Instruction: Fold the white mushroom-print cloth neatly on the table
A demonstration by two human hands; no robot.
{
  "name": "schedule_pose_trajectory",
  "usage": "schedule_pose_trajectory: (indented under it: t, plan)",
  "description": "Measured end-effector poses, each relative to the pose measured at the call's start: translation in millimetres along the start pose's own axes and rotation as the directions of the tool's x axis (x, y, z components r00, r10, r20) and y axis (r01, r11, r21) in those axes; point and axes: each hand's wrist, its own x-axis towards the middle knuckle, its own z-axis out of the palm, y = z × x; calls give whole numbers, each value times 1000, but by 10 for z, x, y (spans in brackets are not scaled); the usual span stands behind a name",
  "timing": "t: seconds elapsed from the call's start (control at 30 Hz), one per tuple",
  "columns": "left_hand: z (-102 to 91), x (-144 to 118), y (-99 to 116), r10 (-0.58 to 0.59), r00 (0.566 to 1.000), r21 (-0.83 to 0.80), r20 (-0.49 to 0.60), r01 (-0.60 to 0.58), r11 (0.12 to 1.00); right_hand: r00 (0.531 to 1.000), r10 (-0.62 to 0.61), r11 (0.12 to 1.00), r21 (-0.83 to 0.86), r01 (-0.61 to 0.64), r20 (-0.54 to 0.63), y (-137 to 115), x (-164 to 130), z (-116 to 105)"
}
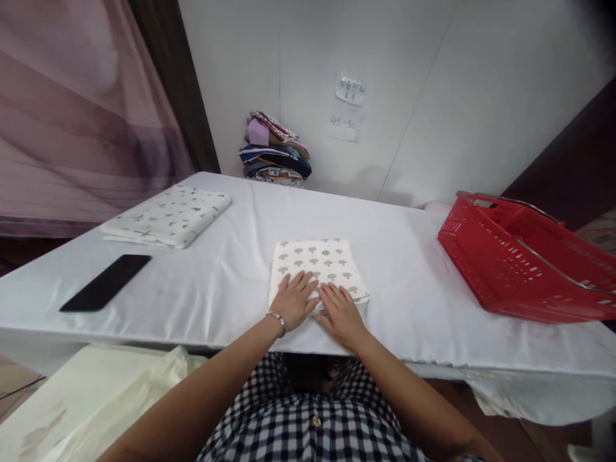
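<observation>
From the head view, your left hand (293, 299) and right hand (341, 312) lie flat, fingers spread, gripping nothing, pressing the near edge of the folded cloth (317, 263) at mid-counter (231, 276). Keep your palms level and smooth outward evenly. Left of that cloth: one more folded cloth (168, 215), one phone (106, 282). Right: one red basket (524, 266). Behind: one fabric pile (275, 151).
</observation>
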Motion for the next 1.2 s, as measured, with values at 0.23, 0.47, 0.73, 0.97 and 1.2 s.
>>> schedule_pose_trajectory:
  t: [0.23,0.47,0.73,0.97,1.2]
  plan:
    - [-39,6,7,-8,1000,5,23,8,1000,984,176,980,-93,-178,-24,540,-447,-185]
    - [-57,-5,56,-39,997,-21,62,40,999,968,234,965,-96,-242,-92,514,-433,-306]
    - [-435,365,-145,-170,923,-151,347,233,961,990,144,972,184,-144,13,89,572,-322]
    - [-217,393,-324,-382,899,-21,214,395,918,973,154,979,106,-174,173,101,1302,-2]
    - [-127,321,-361,-343,920,-20,187,353,936,900,354,935,-61,-350,255,765,1307,23]
